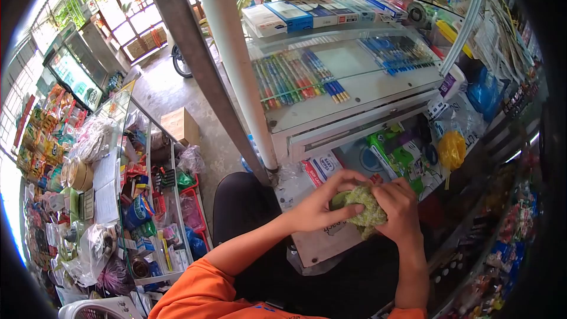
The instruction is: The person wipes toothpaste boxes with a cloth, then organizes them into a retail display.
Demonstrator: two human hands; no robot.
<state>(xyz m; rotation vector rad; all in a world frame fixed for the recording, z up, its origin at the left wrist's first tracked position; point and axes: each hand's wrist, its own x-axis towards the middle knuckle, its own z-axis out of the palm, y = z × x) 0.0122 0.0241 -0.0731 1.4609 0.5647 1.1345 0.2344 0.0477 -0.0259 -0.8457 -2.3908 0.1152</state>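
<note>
A fuzzy green bundle (368, 208), seemingly yarn or knitted stuff, is held between both hands above my lap. My left hand (325, 204) curls round its left side, with the thumb lying across the front. On the right side, my right hand (400, 205) presses its bent fingers against the bundle. Beneath the hands is a light board (325, 247) with dark print, partly covered by them. Just beyond lie a red and white box (322, 166) and a green and white package (393, 156).
A glass display case (331, 112) holds rows of pens (292, 80) and boxes (289, 15). To the right are a yellow bag (452, 149) and a blue bag (485, 91). Shelves of packaged goods, an open notebook (106, 192) and a cardboard box (180, 126) stand left.
</note>
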